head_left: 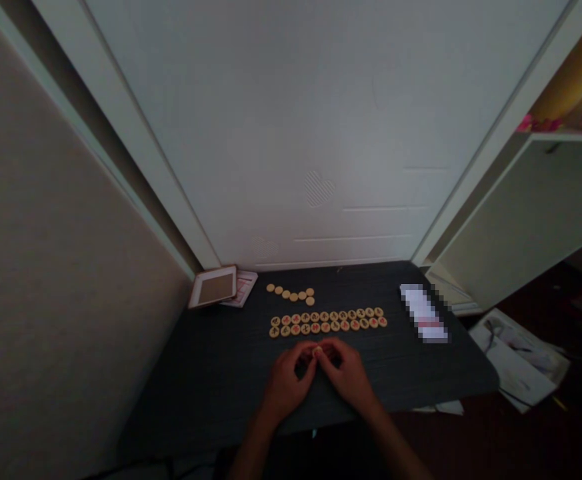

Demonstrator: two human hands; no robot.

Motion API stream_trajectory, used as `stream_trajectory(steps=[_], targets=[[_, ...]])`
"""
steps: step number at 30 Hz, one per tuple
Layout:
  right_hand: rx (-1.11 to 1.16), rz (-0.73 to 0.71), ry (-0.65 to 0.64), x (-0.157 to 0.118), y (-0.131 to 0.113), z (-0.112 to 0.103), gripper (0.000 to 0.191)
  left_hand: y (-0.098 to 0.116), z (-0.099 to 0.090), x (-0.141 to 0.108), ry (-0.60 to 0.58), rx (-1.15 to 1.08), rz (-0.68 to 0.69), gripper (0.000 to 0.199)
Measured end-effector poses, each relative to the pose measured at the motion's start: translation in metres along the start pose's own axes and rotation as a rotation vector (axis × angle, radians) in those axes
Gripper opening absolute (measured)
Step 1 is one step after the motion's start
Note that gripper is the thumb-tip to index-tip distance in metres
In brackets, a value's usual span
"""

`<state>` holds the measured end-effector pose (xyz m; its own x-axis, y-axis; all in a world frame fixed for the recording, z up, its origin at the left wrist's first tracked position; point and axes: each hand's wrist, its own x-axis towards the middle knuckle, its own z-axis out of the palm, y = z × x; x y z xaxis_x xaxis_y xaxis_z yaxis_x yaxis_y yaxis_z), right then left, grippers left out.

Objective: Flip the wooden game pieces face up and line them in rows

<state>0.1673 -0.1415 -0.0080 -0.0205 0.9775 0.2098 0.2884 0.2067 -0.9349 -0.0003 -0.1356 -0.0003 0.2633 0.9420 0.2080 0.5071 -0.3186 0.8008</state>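
My left hand (pixel 291 377) and my right hand (pixel 345 370) meet over the dark table, near the two rows of discs. Both pinch one small round wooden disc (pixel 317 351) between their fingertips; its face cannot be made out. Just beyond my hands, several wooden discs with red or black characters lie in two side-by-side rows, a far row (pixel 334 317) and a near row (pixel 335 327). Farther back, several plain-looking discs (pixel 294 297) form a loose, bent line with no visible characters.
On the table's (pixel 211 380) back left lies a white-framed tablet-like object (pixel 215 287) over a printed sheet (pixel 243 290). A pixelated pale object (pixel 423 312) is at the right. A white panel (pixel 291 133) stands behind. Right of the table is a box (pixel 525 360) holding papers.
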Motion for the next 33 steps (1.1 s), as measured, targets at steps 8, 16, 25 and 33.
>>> stream_trajectory(steps=[8, 16, 25, 33], targets=[[-0.04, -0.026, -0.01, -0.0001, -0.0035, -0.0035, 0.02, 0.0014, 0.0011, -0.0001, 0.013, 0.006, 0.008, 0.022], [0.032, -0.002, -0.04, 0.0001, -0.0029, -0.0013, 0.019, 0.0065, -0.0015, 0.0011, 0.015, -0.039, -0.024, 0.021], [-0.006, -0.047, -0.046, -0.0014, -0.0001, 0.0, 0.014, 0.0028, -0.0018, 0.0052, 0.005, -0.078, -0.079, 0.017], [-0.002, -0.021, -0.028, -0.0002, -0.0019, -0.0012, 0.016, 0.0009, 0.0001, 0.0022, 0.013, -0.143, -0.056, 0.021]])
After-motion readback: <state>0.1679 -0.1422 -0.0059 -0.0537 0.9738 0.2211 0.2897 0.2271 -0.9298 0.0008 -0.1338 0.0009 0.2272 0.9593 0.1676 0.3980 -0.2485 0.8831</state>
